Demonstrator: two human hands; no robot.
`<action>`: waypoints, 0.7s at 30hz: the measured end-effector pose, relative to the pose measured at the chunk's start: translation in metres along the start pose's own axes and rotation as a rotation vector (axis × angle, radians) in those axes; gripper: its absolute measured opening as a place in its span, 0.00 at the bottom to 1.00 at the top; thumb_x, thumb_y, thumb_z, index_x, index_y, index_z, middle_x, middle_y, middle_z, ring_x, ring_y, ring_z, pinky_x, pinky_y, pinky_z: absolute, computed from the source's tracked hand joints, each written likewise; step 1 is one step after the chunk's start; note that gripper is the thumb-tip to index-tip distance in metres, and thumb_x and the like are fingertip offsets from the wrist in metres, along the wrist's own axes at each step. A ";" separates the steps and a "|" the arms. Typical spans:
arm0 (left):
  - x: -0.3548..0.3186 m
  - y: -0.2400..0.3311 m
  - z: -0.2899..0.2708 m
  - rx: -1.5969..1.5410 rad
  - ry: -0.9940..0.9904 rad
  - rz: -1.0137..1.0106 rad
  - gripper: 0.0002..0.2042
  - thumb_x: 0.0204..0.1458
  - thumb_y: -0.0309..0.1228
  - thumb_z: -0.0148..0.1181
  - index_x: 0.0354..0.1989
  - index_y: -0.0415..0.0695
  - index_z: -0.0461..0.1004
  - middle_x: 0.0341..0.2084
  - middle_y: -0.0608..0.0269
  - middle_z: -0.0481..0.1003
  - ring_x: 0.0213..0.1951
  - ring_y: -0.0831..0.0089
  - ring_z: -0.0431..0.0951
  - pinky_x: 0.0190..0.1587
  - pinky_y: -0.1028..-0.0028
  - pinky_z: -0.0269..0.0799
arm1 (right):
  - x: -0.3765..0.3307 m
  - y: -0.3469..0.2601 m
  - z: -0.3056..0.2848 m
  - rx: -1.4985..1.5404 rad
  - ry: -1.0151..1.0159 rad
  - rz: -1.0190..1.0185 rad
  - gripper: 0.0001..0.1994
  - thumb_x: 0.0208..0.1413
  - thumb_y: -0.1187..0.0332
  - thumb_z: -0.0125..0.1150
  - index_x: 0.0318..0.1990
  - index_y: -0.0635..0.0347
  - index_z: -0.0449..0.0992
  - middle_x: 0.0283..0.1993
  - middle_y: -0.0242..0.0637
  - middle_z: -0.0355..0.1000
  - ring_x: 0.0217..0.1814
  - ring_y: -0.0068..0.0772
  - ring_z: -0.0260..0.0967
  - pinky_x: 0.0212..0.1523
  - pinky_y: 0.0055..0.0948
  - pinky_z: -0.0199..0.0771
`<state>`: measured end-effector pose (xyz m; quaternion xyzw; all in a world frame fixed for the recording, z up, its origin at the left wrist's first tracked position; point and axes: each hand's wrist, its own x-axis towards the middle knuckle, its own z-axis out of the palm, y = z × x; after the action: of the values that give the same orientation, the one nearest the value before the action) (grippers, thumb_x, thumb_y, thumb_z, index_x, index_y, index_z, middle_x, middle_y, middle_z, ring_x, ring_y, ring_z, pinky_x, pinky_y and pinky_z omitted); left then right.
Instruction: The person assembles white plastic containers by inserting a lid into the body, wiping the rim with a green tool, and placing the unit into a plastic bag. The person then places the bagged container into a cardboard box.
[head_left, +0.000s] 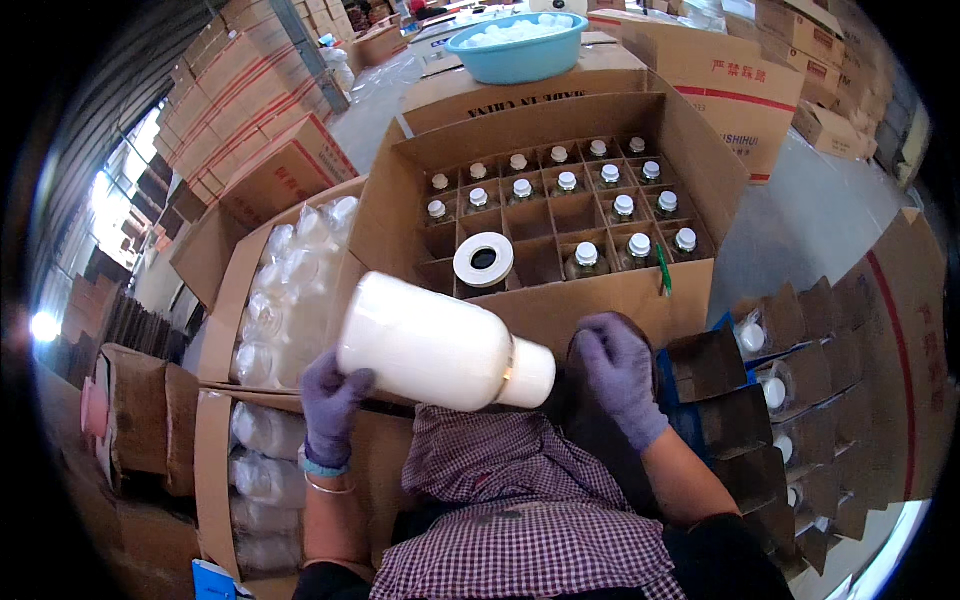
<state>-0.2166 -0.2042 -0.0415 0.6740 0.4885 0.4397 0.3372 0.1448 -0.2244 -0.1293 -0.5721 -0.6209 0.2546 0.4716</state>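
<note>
My left hand (335,400), in a purple glove, is closed on the wide base end of a glossy white bottle (425,342). The bottle lies tilted nearly sideways across my front, its narrower capped end to the right, a thin metallic band at its neck. My gloved right hand (618,375) is apart from the bottle, fingers curled over a dark rounded thing that it mostly hides. Just ahead stands an open divided carton (590,300) holding several clear bottles (640,248) with white caps. A white tape roll (484,262) rests on its dividers.
A green pen (663,270) is at the carton's near edge. On the left are cartons of plastic-wrapped bottles (268,432); to the right, a divided carton (735,420) with white-capped items. A blue basin (518,55) of white pieces stands beyond. Stacked boxes (245,110) rise far left.
</note>
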 end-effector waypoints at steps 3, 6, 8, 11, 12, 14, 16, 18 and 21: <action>0.026 0.026 0.051 0.457 -0.339 0.262 0.24 0.51 0.34 0.68 0.56 0.38 0.76 0.48 0.46 0.80 0.45 0.52 0.82 0.51 0.63 0.76 | 0.001 -0.014 -0.010 0.184 0.106 -0.032 0.22 0.55 0.64 0.62 0.56 0.63 0.72 0.59 0.51 0.70 0.58 0.51 0.71 0.56 0.44 0.73; 0.041 0.017 0.100 0.445 -0.675 0.478 0.18 0.56 0.41 0.61 0.48 0.40 0.78 0.40 0.47 0.80 0.44 0.49 0.81 0.48 0.58 0.76 | 0.013 -0.020 0.004 0.072 -0.020 -0.397 0.25 0.54 0.64 0.63 0.59 0.63 0.71 0.60 0.51 0.69 0.63 0.54 0.66 0.65 0.46 0.66; 0.076 0.001 0.122 0.434 -0.906 0.415 0.21 0.57 0.41 0.63 0.53 0.39 0.76 0.40 0.47 0.80 0.42 0.49 0.81 0.48 0.57 0.76 | 0.010 0.013 0.024 0.014 -0.186 -0.354 0.27 0.54 0.64 0.62 0.62 0.61 0.69 0.61 0.49 0.69 0.68 0.53 0.62 0.70 0.44 0.58; 0.141 -0.068 0.130 0.009 -0.650 -0.079 0.18 0.59 0.41 0.61 0.50 0.40 0.77 0.37 0.50 0.81 0.41 0.52 0.82 0.47 0.58 0.76 | 0.011 0.022 0.039 0.075 -0.168 -0.322 0.21 0.58 0.62 0.61 0.57 0.61 0.74 0.60 0.49 0.70 0.65 0.52 0.65 0.67 0.45 0.61; 0.170 -0.102 0.132 0.144 -0.507 -0.041 0.23 0.58 0.48 0.61 0.53 0.43 0.76 0.48 0.51 0.79 0.48 0.56 0.80 0.51 0.59 0.74 | 0.014 0.025 0.044 0.131 -0.207 -0.307 0.20 0.58 0.62 0.61 0.56 0.61 0.75 0.59 0.49 0.70 0.64 0.51 0.65 0.67 0.44 0.61; 0.204 -0.135 0.177 0.740 -0.204 0.232 0.39 0.48 0.61 0.65 0.63 0.47 0.69 0.65 0.44 0.66 0.64 0.47 0.67 0.62 0.55 0.68 | 0.016 0.021 0.025 0.173 -0.191 -0.281 0.21 0.59 0.61 0.61 0.57 0.61 0.74 0.60 0.48 0.70 0.66 0.49 0.64 0.68 0.44 0.60; 0.225 -0.179 0.211 0.994 -0.343 -0.061 0.54 0.35 0.69 0.68 0.71 0.52 0.60 0.74 0.44 0.48 0.73 0.37 0.47 0.70 0.49 0.57 | 0.017 0.021 0.012 0.135 -0.204 -0.292 0.22 0.59 0.59 0.61 0.58 0.61 0.74 0.60 0.47 0.71 0.66 0.48 0.64 0.69 0.44 0.60; 0.228 -0.216 0.191 0.846 -0.270 0.005 0.54 0.33 0.69 0.68 0.72 0.57 0.60 0.74 0.41 0.47 0.73 0.32 0.44 0.71 0.44 0.52 | 0.023 0.001 0.009 0.160 -0.250 -0.374 0.22 0.59 0.61 0.63 0.58 0.60 0.75 0.55 0.48 0.73 0.60 0.52 0.68 0.65 0.44 0.65; 0.226 -0.204 0.182 0.645 -0.220 -0.007 0.45 0.41 0.63 0.68 0.68 0.53 0.67 0.68 0.42 0.59 0.68 0.41 0.59 0.67 0.50 0.61 | 0.045 0.024 0.003 0.160 -0.274 -0.293 0.24 0.58 0.62 0.64 0.61 0.61 0.72 0.55 0.49 0.72 0.62 0.52 0.68 0.65 0.44 0.66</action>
<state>-0.0922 0.0668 -0.2322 0.7876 0.5654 0.1862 0.1588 0.1576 -0.1752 -0.1381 -0.3964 -0.7335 0.3072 0.4589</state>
